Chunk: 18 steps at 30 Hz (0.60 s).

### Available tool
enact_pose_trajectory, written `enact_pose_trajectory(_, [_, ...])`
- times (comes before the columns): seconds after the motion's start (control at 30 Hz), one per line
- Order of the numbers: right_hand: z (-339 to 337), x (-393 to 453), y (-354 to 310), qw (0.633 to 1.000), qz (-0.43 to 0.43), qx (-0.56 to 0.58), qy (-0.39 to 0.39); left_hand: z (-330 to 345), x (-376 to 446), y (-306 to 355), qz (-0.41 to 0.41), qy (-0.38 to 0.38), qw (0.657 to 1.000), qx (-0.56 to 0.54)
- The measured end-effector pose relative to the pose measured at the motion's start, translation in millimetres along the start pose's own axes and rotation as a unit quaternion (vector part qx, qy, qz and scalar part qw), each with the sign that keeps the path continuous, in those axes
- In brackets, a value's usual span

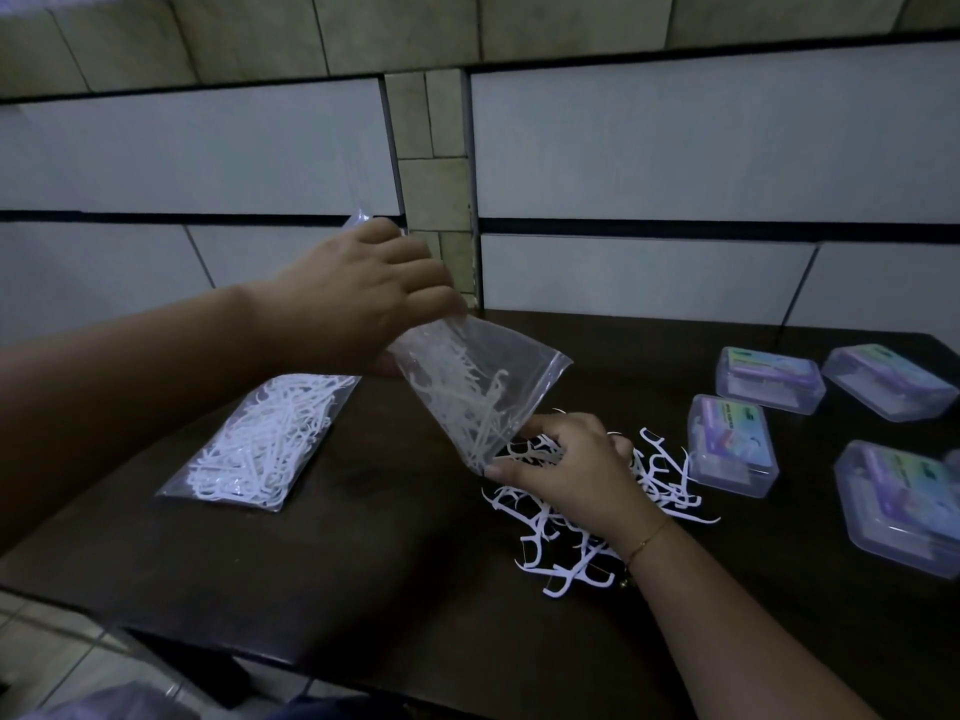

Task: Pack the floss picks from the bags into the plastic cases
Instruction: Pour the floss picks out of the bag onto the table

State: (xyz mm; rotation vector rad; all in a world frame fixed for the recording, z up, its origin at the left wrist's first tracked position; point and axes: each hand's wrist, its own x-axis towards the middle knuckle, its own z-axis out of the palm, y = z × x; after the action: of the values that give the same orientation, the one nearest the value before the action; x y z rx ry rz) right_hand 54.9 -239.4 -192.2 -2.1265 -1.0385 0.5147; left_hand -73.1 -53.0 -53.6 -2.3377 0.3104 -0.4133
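My left hand (pixel 358 291) grips the bottom end of a clear zip bag (pixel 470 387), held upside down above the dark table with its mouth pointing down. White floss picks still sit inside it. My right hand (pixel 566 467) pinches the bag's lower corner at the mouth, over a loose pile of white floss picks (pixel 597 517) on the table. A second, full bag of picks (pixel 265 441) lies flat to the left. Several closed clear plastic cases with purple labels (pixel 732 444) stand at the right.
The dark wooden table (pixel 337 558) stands against a tiled wall. Its front edge runs along the lower left, with floor tiles beyond. The cases fill the right side near the table's edge.
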Motion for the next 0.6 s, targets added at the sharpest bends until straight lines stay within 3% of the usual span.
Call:
enact_pose_trajectory(0.23, [0.9, 9.3, 1.3, 0.994, -0.087, -0.051, 0.041, 0.9, 3.0, 1.8, 0.003, 0.019, 1.0, 0.014])
enact_pose_trajectory(0.43, [8.5, 19.9, 15.2, 0.998, -0.035, 0.004, 0.044, -0.2, 2.8, 1.2, 0.001, 0.02, 1.0, 0.009])
enact_pose_trajectory(0.6, [11.9, 24.0, 16.9, 0.998, -0.042, -0.004, 0.055, 0.6, 3.4, 5.6, -0.002, 0.028, 1.0, 0.007])
